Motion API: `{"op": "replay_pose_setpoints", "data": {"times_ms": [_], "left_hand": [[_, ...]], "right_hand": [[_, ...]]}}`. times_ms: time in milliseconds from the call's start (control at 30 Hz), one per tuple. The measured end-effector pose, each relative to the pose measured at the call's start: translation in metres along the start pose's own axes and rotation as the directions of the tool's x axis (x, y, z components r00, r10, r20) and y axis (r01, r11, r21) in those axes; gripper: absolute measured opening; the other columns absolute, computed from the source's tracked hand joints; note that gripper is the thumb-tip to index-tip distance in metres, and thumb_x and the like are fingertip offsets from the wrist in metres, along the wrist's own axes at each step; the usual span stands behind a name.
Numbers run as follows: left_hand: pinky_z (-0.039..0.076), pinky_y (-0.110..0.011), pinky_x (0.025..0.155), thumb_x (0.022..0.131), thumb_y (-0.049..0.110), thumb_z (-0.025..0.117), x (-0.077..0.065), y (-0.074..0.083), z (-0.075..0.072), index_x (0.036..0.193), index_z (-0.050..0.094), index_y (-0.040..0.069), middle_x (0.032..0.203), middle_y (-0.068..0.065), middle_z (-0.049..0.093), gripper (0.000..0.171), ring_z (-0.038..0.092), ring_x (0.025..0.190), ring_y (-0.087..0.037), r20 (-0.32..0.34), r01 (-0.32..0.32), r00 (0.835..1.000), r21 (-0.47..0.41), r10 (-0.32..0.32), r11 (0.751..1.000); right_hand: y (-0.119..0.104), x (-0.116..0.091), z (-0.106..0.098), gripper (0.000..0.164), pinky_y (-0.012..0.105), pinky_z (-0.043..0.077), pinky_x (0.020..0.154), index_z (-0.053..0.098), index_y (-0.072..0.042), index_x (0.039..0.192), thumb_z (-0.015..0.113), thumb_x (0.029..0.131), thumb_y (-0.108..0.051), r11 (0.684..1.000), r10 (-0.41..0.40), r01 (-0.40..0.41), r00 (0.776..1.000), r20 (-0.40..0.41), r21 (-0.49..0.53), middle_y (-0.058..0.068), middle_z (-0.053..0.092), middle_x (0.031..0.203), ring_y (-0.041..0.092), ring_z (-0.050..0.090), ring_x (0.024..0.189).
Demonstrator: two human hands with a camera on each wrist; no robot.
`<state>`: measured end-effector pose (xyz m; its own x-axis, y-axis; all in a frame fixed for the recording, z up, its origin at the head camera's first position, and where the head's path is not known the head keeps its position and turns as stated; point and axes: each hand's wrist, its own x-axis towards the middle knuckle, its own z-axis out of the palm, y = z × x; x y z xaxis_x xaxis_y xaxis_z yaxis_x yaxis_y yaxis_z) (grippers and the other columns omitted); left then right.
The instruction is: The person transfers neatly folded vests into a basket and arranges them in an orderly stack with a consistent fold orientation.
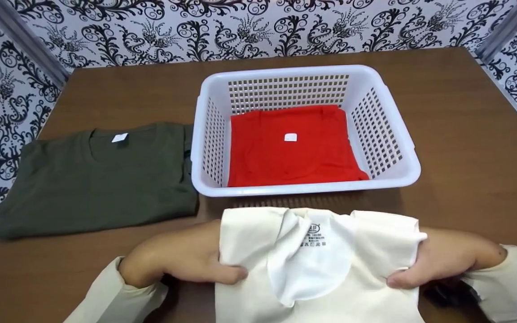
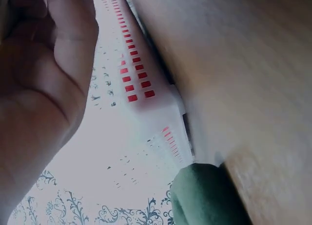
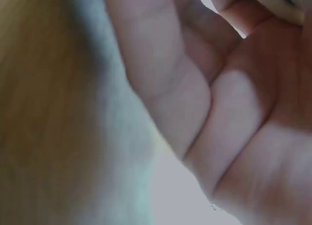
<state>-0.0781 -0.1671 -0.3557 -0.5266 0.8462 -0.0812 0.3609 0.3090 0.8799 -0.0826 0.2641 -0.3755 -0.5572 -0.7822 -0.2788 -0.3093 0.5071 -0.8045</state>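
Observation:
Both hands hold a cream-coloured folded shirt (image 1: 249,242) in front of the basket in the head view, its neckline and printed label facing up. The left hand (image 1: 191,255) grips its left side, thumb on top and fingers hidden behind the cloth. On the opposite side the right hand (image 1: 442,255) pinches the edge the same way. Curled fingers of the left hand (image 2: 44,74) show in the left wrist view, and those of the right hand (image 3: 195,88) fill much of the right wrist view. Beyond the shirt, a red folded garment (image 1: 285,157) lies inside the white plastic basket (image 1: 305,190).
A dark green folded T-shirt (image 1: 106,184) lies on the brown table (image 1: 478,134), touching the basket's left side. Patterned black-and-white panels (image 1: 249,31) stand along the table's back and sides. The basket's raised rim stands just past the cream shirt.

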Motion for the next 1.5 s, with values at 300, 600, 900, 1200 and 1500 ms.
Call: {"op": "replay_pose_setpoints", "data": {"times_ms": [300,600,900,1200,1500], "left_hand": [[0.054,-0.029,0.086,0.082,0.007,0.069,-0.008,0.017,-0.008,0.131,0.056,0.017,0.113,0.001,0.065,0.051,0.061,0.095,-0.009,-0.234,-0.116,0.966,-0.026,0.107,0.993],[0.061,-0.038,0.077,0.09,0.009,0.065,0.001,0.033,-0.031,0.127,0.052,-0.002,0.111,-0.016,0.065,0.041,0.068,0.095,-0.02,-0.439,-0.028,0.897,-0.171,-0.051,0.985],[0.061,-0.039,0.071,0.096,0.015,0.062,0.028,0.055,-0.064,0.133,0.05,0.005,0.112,-0.015,0.065,0.04,0.071,0.089,-0.025,-0.656,0.082,0.733,-0.174,-0.178,0.981],[0.06,-0.039,0.077,0.096,0.023,0.061,0.056,0.051,-0.098,0.137,0.046,0.009,0.119,-0.013,0.063,0.046,0.067,0.098,-0.025,-0.742,0.23,0.632,-0.097,-0.225,0.968],[0.058,-0.044,0.084,0.095,0.024,0.063,0.075,0.03,-0.12,0.142,0.04,0.002,0.126,-0.019,0.06,0.056,0.064,0.105,-0.03,-0.722,0.418,0.62,-0.027,-0.307,0.908]], "right_hand": [[-0.008,-0.016,-0.011,0.049,0.018,0.051,0.081,0.054,-0.014,0.129,0.073,0.086,-0.001,0.997,-0.074,0.072,0.961,-0.268,-0.018,-0.009,0.065,0.111,0.001,0.062,0.098],[-0.033,-0.002,-0.033,0.045,0.033,0.06,0.074,0.05,-0.012,0.128,0.047,0.093,0.016,0.917,-0.04,0.206,0.899,-0.436,0.342,0.006,0.069,0.108,0.018,0.071,0.093],[-0.08,0.022,-0.08,0.025,0.043,0.061,0.066,0.048,-0.008,0.126,0.054,0.101,-0.008,0.969,0.114,0.029,0.826,-0.552,0.244,0.009,0.07,0.102,0.026,0.074,0.082],[-0.098,0.057,-0.121,0.041,0.039,0.061,0.069,0.044,-0.006,0.136,0.059,0.101,-0.022,0.984,0.153,-0.066,0.788,-0.597,0.164,0.006,0.066,0.108,0.022,0.072,0.084],[-0.089,0.096,-0.135,0.048,0.037,0.061,0.07,0.042,-0.006,0.14,0.059,0.1,-0.024,0.974,0.208,-0.219,0.791,-0.575,0.051,0.02,0.061,0.121,0.02,0.069,0.086]]}}
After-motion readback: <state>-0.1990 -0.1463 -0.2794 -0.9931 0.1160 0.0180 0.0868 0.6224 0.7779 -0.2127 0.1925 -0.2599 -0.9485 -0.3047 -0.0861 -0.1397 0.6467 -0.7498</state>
